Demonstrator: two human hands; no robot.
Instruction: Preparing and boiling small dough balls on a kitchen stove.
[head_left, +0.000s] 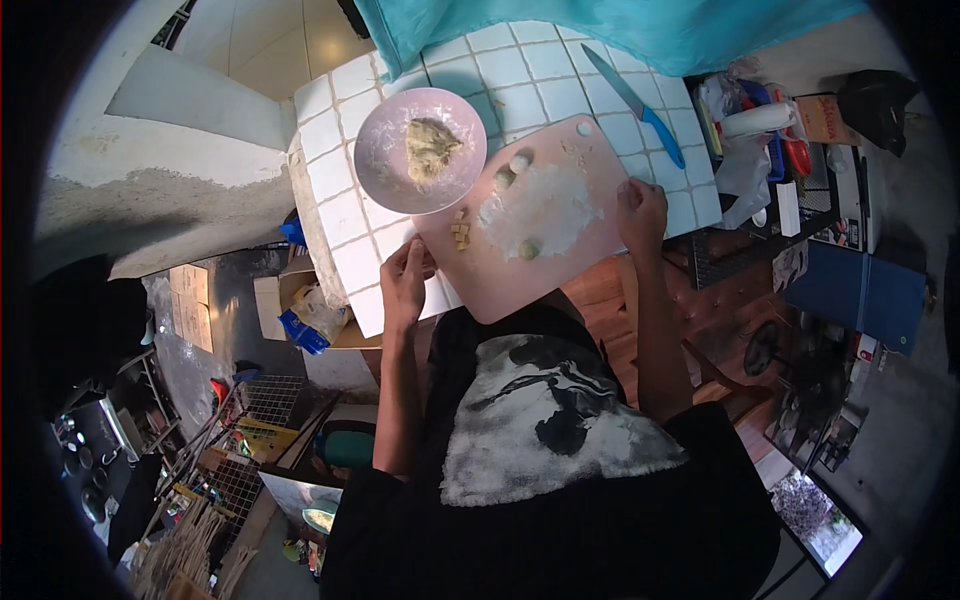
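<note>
A pink cutting board (495, 289) lies at a slant on the white tiled table, its near corner jutting past the edge towards my body. My left hand (405, 281) holds its left edge, while my right hand (643, 214) grips the right edge with curled fingers. White flour (544, 214) is spread over the middle. Two small dough balls, one whitish (519, 163) and one greenish (503, 178), sit near the top; another dough ball (529, 249) rests lower down. Several yellowish cubes (460, 231) lie at the left. A pink bowl (379, 176) with a dough lump (430, 150) overlaps the board's upper left corner.
A blue-handled knife (634, 101) lies on the tiles (517, 67) beyond the board. Turquoise cloth (525, 19) hangs over the far edge. To the right stands a rack with plastic bags (742, 184) and containers. A cardboard box (296, 281) is below the table's left side.
</note>
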